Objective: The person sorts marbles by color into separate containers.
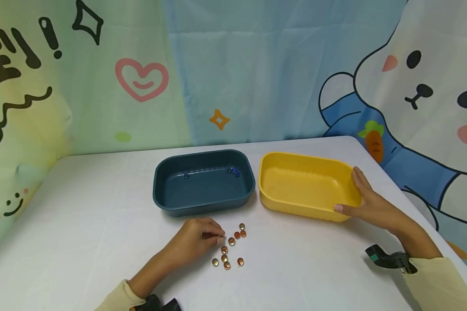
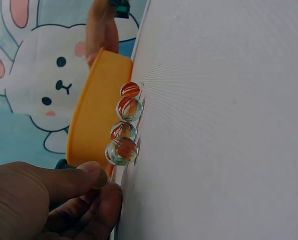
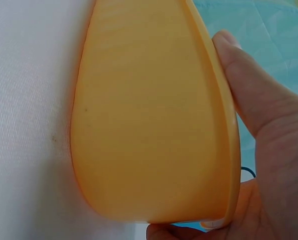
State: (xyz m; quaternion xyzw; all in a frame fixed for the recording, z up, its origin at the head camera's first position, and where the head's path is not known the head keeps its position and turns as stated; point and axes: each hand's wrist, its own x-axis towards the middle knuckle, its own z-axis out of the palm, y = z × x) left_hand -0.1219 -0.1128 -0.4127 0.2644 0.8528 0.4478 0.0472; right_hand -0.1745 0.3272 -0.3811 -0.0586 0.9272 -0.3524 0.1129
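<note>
Several orange-and-clear glass marbles (image 1: 231, 241) lie loose on the white table; a row of them (image 2: 129, 108) shows up close in the left wrist view. Beside them, low over the cloth, is my left hand (image 1: 196, 240), thumb and fingertips (image 2: 93, 172) drawn together. I cannot tell whether something small sits between them. My right hand (image 1: 373, 208) holds the right end of a yellow plastic basin (image 1: 295, 211), thumb toward the near rim and fingers at the far corner. In the right wrist view, fingertips (image 3: 161, 232) curl around the basin's end.
A dark blue basin (image 1: 202, 209) stands left of the yellow one, with several small blue marbles (image 1: 233, 170) inside. Behind the white table (image 1: 81, 224) hangs a cartoon-printed cloth (image 1: 264, 77). The table's right edge runs past my right forearm.
</note>
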